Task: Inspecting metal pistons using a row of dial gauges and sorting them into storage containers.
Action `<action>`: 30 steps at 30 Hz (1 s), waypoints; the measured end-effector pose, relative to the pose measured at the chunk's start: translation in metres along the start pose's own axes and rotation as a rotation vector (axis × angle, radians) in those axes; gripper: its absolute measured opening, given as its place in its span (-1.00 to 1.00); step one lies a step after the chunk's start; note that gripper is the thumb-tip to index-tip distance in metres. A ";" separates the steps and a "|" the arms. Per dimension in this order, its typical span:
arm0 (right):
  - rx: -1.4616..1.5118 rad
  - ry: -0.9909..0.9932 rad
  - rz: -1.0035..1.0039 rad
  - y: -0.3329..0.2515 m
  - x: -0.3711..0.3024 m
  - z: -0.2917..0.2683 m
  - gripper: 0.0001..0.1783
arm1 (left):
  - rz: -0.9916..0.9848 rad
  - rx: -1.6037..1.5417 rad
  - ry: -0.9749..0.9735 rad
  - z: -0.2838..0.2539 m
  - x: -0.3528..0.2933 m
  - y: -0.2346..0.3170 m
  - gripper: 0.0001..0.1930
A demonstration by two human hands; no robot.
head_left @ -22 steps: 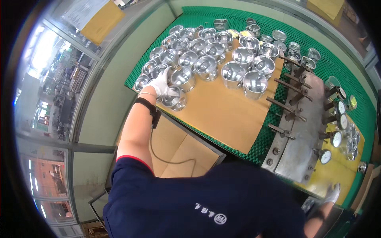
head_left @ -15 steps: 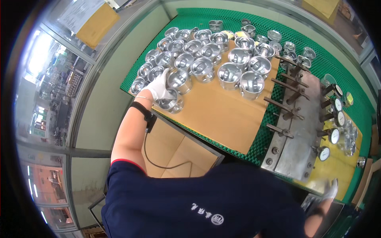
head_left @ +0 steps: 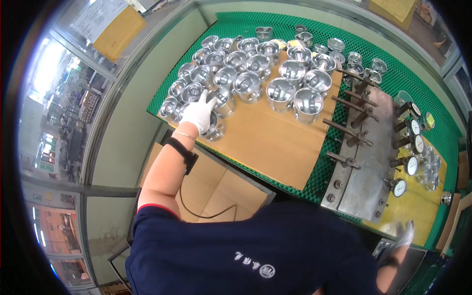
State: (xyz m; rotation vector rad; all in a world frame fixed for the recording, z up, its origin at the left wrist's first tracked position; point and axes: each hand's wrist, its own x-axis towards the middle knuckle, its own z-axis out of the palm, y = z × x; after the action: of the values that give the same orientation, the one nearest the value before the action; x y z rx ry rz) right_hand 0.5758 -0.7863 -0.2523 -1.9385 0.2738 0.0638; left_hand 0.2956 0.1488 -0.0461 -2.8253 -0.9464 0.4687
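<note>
My left hand (head_left: pixel 197 116), in a white glove, reaches over the front left of a group of shiny metal pistons. Its fingers are stretched apart, next to a piston (head_left: pixel 222 102) and above another piston (head_left: pixel 215 129) at the cardboard's front edge, which it partly hides. I cannot tell if the fingertips touch them. Far to the right, my gloved right hand (head_left: pixel 405 234) hangs over the near end of a yellow board (head_left: pixel 413 209). Its fingers look spread, partly blurred, with nothing seen in them.
Several pistons (head_left: pixel 248 86) crowd the brown cardboard (head_left: pixel 265 142) on a green mat (head_left: pixel 236 22). A steel gauging fixture (head_left: pixel 361 167) with rods and dial gauges (head_left: pixel 399 188) stands at right. More pistons (head_left: pixel 428 167) sit behind the gauges. A cable (head_left: pixel 211 216) hangs below the table edge.
My left hand has shifted slightly right and turned, its fingers now spread over the pistons. The right hand has barely moved. The whole view has drifted slightly.
</note>
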 end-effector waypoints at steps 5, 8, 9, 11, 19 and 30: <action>0.204 -0.010 0.207 -0.058 -0.009 0.067 -0.24 | -0.038 -0.062 0.006 0.020 -0.017 -0.026 -0.34; 0.324 0.057 0.325 -0.078 -0.026 0.067 -0.24 | -0.031 -0.162 0.000 0.017 -0.016 -0.028 -0.25; 0.313 0.056 0.328 -0.068 -0.028 0.057 -0.23 | -0.026 -0.271 0.021 0.017 -0.018 -0.028 -0.21; 0.109 0.006 0.122 -0.021 -0.023 0.025 -0.22 | 0.051 -0.459 0.151 0.032 -0.009 -0.046 -0.19; 0.390 0.096 0.436 -0.019 -0.038 0.040 -0.24 | -0.205 -0.227 0.190 0.024 -0.042 -0.071 -0.67; 0.342 0.037 0.409 -0.043 -0.036 0.058 -0.23 | -0.075 0.017 0.134 0.024 -0.066 -0.077 -0.73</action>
State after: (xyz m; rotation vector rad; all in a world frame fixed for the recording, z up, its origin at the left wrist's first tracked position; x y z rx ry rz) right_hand 0.5557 -0.7117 -0.2287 -1.5224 0.6599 0.2349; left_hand 0.1942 0.1707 -0.0361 -2.7539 -1.0121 0.2733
